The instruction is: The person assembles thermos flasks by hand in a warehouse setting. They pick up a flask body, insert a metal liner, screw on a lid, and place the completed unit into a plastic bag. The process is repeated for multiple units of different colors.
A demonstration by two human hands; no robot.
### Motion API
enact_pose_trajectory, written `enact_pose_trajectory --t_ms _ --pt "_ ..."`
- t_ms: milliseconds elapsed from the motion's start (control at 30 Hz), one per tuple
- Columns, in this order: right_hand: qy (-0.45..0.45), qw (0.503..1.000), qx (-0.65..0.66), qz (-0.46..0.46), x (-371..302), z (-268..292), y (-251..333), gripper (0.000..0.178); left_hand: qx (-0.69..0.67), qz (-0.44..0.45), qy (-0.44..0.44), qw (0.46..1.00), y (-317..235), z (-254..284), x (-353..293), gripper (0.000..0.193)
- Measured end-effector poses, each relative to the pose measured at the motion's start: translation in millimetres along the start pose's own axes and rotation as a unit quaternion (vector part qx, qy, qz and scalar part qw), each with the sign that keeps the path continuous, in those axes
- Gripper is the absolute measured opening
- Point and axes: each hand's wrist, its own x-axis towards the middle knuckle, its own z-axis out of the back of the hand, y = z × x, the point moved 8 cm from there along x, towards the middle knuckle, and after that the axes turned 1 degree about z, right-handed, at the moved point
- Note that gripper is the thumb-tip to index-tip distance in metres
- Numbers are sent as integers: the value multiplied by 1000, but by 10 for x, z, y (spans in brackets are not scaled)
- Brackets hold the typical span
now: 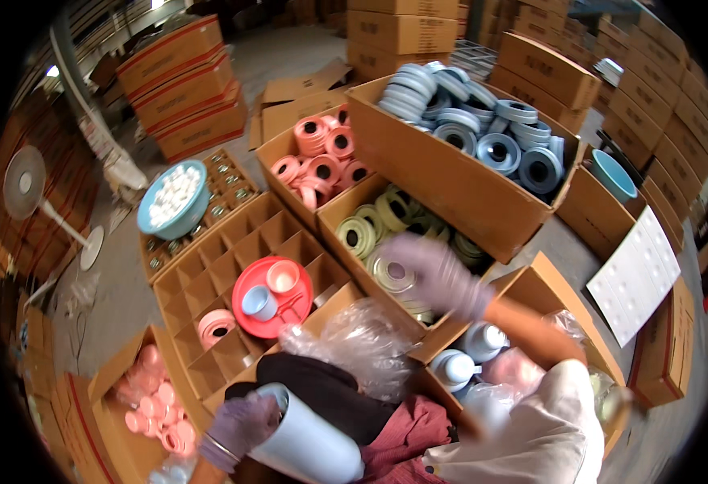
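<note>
In a thin purple glove, my left hand (pixel 241 427) grips the rim of a light blue plastic cylinder (pixel 309 436), its fingers hooked at the open end. The cylinder lies tilted across my lap. My right hand (pixel 430 270), also gloved and smeared by motion, is over a carton of pale green ring-shaped lids (pixel 358 236). By its fingertips is a pale, blurred ring (pixel 392 270); whether the fingers hold it I cannot tell. Left of that carton, a red round plate (pixel 293 321) with a blue cup (pixel 259 303) and a pink cup (pixel 282 276) rests on a divided carton (pixel 208 278).
Cartons of pink rings (pixel 323 168) and blue rings (pixel 499 151) stand beyond. A blue basin of white pieces (pixel 178 196) sits at the left. Blue bottles (pixel 455 369) fill a carton at my right; pink parts (pixel 160 411) lie in one at lower left. Clear plastic bags (pixel 358 343) lie before me.
</note>
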Motion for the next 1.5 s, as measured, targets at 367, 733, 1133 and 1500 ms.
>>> enact_pose_trajectory --t_ms 367,733,1133,1500 --pt "167 893 -282 -309 -318 1371 -2225 50 -98 -20 -52 994 458 -489 59 27" --pt "-31 865 -296 -404 -368 3134 -3511 60 -67 -59 -59 994 499 -526 72 46" --pt "-34 766 -455 -452 -151 2871 -2730 36 -95 -26 -156 983 590 -519 -183 23" --pt "-53 965 238 -100 799 -342 71 50 -776 -45 -232 585 -175 840 468 64"
